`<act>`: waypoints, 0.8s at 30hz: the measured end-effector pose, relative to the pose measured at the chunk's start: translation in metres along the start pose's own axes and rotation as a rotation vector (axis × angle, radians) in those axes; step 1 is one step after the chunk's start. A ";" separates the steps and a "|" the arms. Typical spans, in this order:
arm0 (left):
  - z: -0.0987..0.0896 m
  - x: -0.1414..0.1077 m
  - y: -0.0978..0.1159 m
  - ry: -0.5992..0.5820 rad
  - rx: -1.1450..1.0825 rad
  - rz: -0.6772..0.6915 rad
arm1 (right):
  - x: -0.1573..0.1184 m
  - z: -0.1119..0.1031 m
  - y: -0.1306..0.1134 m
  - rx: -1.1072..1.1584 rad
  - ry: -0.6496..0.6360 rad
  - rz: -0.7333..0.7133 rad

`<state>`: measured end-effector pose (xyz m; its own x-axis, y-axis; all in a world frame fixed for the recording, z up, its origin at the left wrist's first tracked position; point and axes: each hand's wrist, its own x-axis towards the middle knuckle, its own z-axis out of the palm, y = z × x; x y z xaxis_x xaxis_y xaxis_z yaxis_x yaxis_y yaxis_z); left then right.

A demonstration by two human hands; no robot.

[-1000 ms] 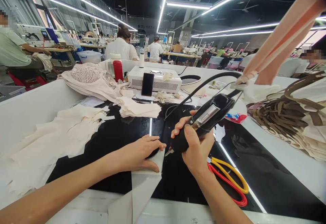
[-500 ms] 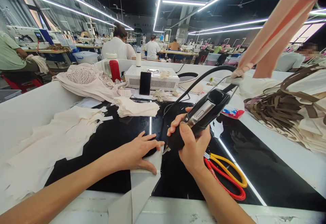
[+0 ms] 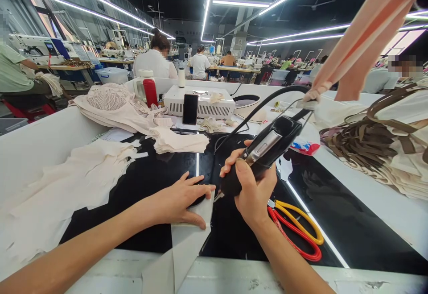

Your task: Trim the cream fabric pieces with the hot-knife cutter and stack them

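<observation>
My left hand (image 3: 185,200) lies with fingers spread, pressing a pale cream fabric strip (image 3: 190,240) onto the glossy black work surface (image 3: 143,182). The strip hangs over the front edge of the table. My right hand (image 3: 254,187) is wrapped round a black corded handheld power tool (image 3: 267,144) with a metal plate on its side. Its thin metal tip (image 3: 219,195) points down at the strip's right edge, close to my left fingertips; whether it touches the fabric I cannot tell. Scissors (image 3: 297,227) with red and yellow handles lie right of my right wrist.
Cream fabric pieces (image 3: 76,173) spread at left, with a stacked pile (image 3: 180,142) behind. A phone (image 3: 190,109) leans on a white vented box (image 3: 174,102). A pink cloth band (image 3: 364,39) hangs by the tool. Brown straps (image 3: 364,138) heap at right. Other people sit beyond.
Almost nothing differs. Both hands, the tool and the strip stay in nearly the same place; the pink band has shifted very slightly.
</observation>
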<state>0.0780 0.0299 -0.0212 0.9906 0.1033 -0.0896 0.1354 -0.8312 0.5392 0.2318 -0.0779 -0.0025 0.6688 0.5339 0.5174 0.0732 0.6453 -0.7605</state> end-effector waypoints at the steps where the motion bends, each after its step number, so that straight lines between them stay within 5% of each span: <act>1: 0.000 0.000 0.000 0.002 0.001 0.004 | 0.000 0.000 0.000 0.001 -0.002 0.004; 24: 0.001 -0.011 0.000 0.029 0.071 0.005 | -0.005 0.001 0.001 -0.008 -0.023 0.009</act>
<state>0.0666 0.0286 -0.0209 0.9916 0.1135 -0.0624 0.1295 -0.8684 0.4786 0.2275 -0.0792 -0.0058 0.6524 0.5519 0.5193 0.0731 0.6363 -0.7680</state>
